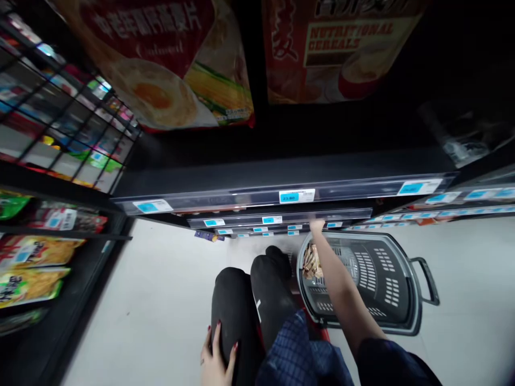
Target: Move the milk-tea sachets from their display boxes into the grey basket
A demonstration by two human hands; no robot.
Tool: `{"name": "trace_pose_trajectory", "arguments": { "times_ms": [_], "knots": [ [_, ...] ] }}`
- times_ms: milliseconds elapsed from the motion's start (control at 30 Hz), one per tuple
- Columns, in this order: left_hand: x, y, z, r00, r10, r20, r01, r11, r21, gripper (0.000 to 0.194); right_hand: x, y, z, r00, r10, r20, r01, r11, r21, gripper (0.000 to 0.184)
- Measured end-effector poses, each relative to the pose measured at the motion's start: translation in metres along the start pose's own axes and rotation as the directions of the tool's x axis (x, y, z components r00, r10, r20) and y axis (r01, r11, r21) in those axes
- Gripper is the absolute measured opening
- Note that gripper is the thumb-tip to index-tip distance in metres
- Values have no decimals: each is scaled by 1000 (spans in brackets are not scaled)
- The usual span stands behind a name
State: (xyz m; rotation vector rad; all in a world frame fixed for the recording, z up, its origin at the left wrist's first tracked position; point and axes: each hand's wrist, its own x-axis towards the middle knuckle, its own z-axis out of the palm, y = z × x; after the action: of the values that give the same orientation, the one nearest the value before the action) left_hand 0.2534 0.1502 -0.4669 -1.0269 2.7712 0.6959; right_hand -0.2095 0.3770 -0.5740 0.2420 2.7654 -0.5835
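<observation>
My left hand point(217, 356), with dark red nails and a ring, lies spread on my black-clad thigh point(230, 300). It holds nothing. My right arm stretches forward across a grey shopping basket point(376, 292). At its end, my right hand point(317, 225) is at the edge of a low shelf point(341, 214); its fingers are blurred and partly hidden, so I cannot see whether they hold anything. A package with brown, stick-like contents point(310, 262) lies in the near left end of the basket, partly covered by my forearm.
Above, an oatmeal bag point(169, 69) and a nutritional cereals bag point(333, 59) stand on a dark shelf point(225, 195) with price tags. To the left are a wire grid point(60, 118) and a rack with snack bags point(34, 281). The floor point(148, 289) is pale.
</observation>
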Motion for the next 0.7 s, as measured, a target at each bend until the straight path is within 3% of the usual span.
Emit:
{"name": "trace_pose_trajectory", "arguments": {
  "times_ms": [200, 300, 467, 600, 700],
  "knots": [
    [-2, 11, -6, 1000, -2, 16, 2, 1000, 14, 63, -16, 39, -11, 986, 111, -121, -122, 989, -87, 38],
    [-2, 11, -6, 1000, -1, 24, 0, 1000, 22, 64, -5, 56, -18, 995, 49, -83, -58, 992, -111, 44],
    [-1, 10, -5, 1000, 3, 21, -4, 1000, 22, 62, 27, 65, -23, 993, -87, 76, 96, 987, -131, 30],
    [-1, 13, -3, 1000, -15, 16, 14, 1000, 23, 63, 36, 66, -26, 989, -135, 67, 144, 976, -164, 28],
    [-1, 17, -5, 999, -37, 18, 37, 999, 10, 63, 27, 71, -28, 986, -167, 19, 168, 972, -166, 27]
  ]
}}
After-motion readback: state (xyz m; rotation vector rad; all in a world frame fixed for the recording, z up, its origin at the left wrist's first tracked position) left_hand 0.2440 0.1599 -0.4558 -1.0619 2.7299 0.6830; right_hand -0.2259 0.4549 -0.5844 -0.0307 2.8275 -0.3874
